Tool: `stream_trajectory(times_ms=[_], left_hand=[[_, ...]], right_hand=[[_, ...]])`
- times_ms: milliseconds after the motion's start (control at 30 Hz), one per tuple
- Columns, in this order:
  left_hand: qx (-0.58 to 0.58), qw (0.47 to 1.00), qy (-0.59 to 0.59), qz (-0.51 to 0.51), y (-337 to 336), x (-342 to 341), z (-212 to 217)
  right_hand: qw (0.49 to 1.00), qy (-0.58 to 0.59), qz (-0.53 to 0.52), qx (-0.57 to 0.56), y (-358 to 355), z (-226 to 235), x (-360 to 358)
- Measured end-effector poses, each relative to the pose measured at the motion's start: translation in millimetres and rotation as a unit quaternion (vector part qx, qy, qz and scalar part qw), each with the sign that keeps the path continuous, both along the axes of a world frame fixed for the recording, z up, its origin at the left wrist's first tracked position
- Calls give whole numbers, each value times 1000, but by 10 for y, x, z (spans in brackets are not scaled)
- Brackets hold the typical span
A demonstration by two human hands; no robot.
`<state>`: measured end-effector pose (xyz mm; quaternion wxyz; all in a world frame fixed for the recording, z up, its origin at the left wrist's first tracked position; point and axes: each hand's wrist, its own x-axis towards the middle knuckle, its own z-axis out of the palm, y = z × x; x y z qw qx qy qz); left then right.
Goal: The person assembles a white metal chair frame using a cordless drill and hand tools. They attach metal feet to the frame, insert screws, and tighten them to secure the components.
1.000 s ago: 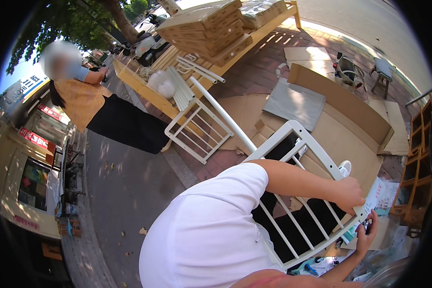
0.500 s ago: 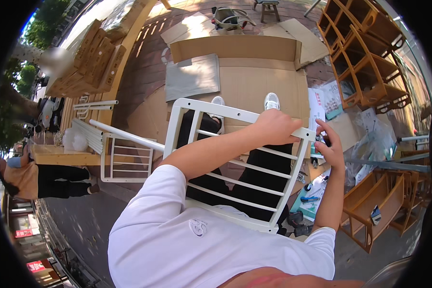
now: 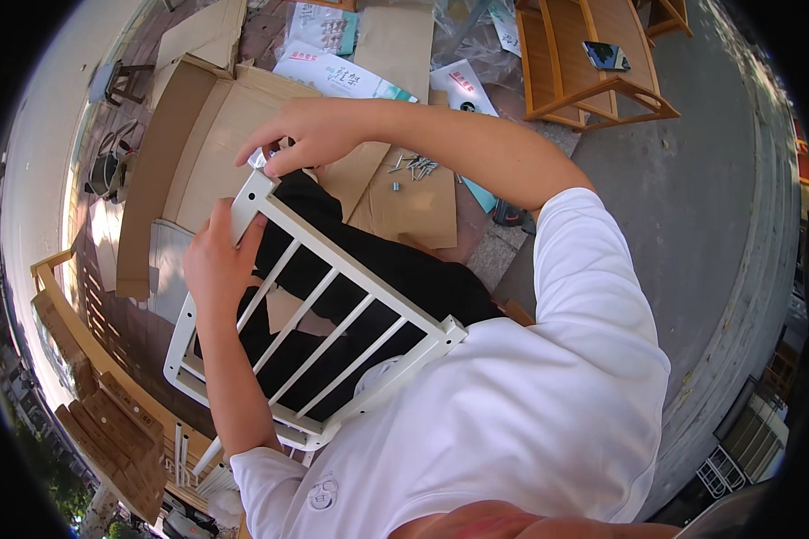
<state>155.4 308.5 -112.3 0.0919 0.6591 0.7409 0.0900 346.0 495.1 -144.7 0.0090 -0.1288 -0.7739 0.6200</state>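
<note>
An opened brown carton is lying at the upper left. White and teal printed leaflets are being seen spread above it, beside clear plastic bags. A dark screen is resting on a wooden shelf.

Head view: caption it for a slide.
Left hand grips a white slatted frame; right hand works at its top corner above cardboard.

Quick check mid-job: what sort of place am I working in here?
Most likely an outdoor paved spot used for furniture assembly: flattened cardboard boxes on the ground, loose screws, unfinished wooden shelving, and the white slatted frame being worked on.
</note>
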Motion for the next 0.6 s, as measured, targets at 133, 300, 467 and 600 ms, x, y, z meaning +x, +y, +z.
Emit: stream_trajectory(times_ms=[133,300,467,600], left_hand=[[3,1000,-6,-2,49,-70,-69],[1,1000,-6,16,115,-162,26],[-24,998,-12,55,81,-246,26],[-46,996,-14,81,103,-308,13]], right_hand=[[987,88,-57,120,208,-201,199],[852,286,-431,77,1322,-882,1732],[653,7,-755,-61,669,-3136,2966],[708,-380,-595,-7,-97,-4772,3046]])
